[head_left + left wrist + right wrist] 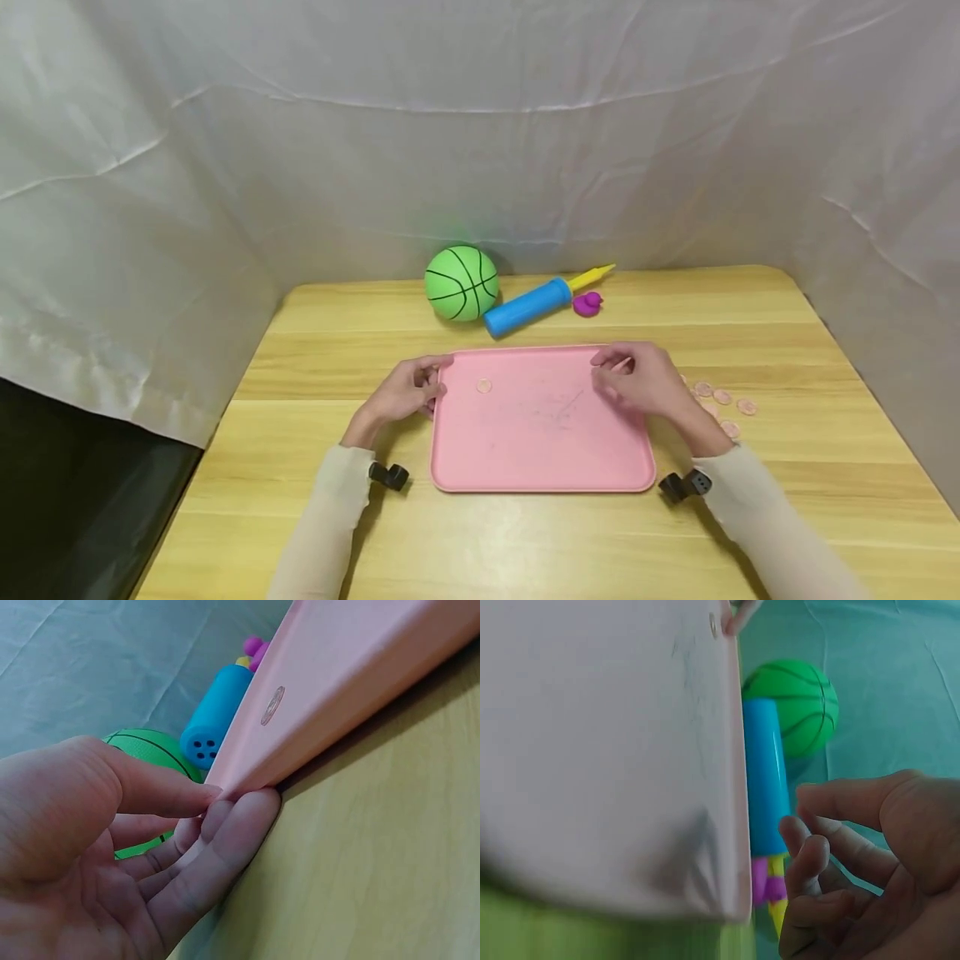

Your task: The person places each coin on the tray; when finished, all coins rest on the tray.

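a makeshift booth, with grey cloth hung around a wooden table.

In front of you is a wooden table with pale yellow-brown grain. Greyish, wrinkled cloth encloses it behind and at both sides. At your lower left, you see a dark area.

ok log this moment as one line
left hand: pinches pink tray rim; right hand: empty, near tray's far right corner; one disc: in tray; other discs: right of tray
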Demonstrator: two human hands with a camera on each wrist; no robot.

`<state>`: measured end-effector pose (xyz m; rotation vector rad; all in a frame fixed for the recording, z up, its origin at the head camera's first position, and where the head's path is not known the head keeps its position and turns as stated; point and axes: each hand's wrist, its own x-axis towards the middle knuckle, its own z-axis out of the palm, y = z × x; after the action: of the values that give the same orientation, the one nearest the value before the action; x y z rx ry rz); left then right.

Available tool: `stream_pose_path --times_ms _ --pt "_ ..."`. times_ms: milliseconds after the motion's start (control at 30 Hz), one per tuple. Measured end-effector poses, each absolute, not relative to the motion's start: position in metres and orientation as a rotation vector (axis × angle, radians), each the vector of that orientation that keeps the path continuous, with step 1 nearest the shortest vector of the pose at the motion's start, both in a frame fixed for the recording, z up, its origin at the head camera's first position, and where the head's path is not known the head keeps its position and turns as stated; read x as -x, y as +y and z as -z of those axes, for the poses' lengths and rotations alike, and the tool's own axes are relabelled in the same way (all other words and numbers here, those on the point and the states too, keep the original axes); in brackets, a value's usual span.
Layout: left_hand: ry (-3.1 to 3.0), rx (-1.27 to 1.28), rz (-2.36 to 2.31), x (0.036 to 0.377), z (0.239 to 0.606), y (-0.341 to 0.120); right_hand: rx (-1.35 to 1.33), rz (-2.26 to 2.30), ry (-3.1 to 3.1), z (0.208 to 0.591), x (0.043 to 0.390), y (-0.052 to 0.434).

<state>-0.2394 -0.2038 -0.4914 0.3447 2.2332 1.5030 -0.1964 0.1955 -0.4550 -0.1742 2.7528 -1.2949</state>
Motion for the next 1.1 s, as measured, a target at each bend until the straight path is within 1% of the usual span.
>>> stream_pose_path --times_ms 367,767,1100 --pt "2.190 -0.339 -1.493 0.239 0.491 -0.203 0.086 1.140 2.901 0.460 0.182 0.228" --pt "2.277 -0.349 -1.458 0.235 0.486 -0.203 0.074 1.141 2.960 0.457 0.186 0.267" --pt "2.303 -0.380 -1.436 0.235 0.485 -0.202 0.006 1.062 2.949 0.466 0.190 0.299"
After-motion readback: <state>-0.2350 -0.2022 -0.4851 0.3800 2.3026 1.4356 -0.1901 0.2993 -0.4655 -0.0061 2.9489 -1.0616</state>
